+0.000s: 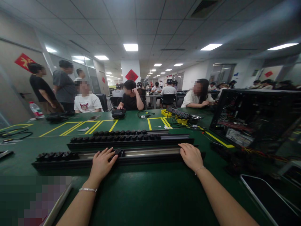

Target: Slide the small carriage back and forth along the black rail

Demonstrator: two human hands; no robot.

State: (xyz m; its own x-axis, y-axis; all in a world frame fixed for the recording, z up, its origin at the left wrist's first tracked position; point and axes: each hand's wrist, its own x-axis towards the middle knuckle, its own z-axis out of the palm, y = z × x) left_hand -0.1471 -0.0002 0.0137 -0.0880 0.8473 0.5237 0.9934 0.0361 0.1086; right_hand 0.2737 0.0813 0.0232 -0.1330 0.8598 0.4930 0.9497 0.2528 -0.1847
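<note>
A long black rail with a shiny metal channel lies across the table in front of me. Small black modules fill its left end. One more black module sits mid-channel, right beside the thumb and fingertips of my left hand, which lies over the rail with fingers spread. Whether they touch that module I cannot tell. Over the rail's right end rests my right hand, its fingers stretched out and laid on the edge. Just behind is a second black rail carrying a row of similar modules.
Another loaded rail lies farther back. An open computer case stands at right, with cables near it. A phone lies front right. Yellow bins, a strip of modules and a black pouch are across the table, where people sit.
</note>
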